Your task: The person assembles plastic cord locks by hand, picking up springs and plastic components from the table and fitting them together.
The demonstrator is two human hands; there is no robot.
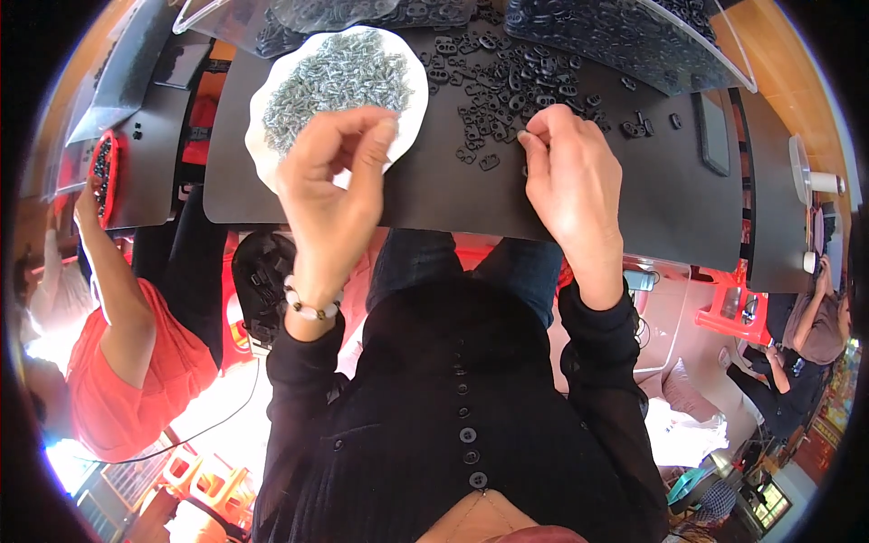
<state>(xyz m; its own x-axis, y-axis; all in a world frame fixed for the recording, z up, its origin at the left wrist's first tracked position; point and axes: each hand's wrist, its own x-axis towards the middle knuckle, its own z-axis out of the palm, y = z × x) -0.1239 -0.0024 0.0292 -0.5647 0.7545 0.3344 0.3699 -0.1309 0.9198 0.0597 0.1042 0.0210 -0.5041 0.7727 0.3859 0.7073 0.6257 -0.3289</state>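
Observation:
My left hand is closed in a pinch over the near edge of a scalloped white plate. A heap of small silvery metal springs fills that plate. Whatever sits between the left thumb and forefinger is too small to tell. To the right, my right hand also pinches, its fingertips at the near side of a loose spread of small black plastic cord-lock pieces. A dark speck shows at those fingertips, but its kind is unclear. Both hands are apart from each other, above the dark table.
Clear bins of black parts stand at the back, one at the right. A phone lies near the table's right edge. At the left, a person in a coral top reaches to a red tray. More people sit far right.

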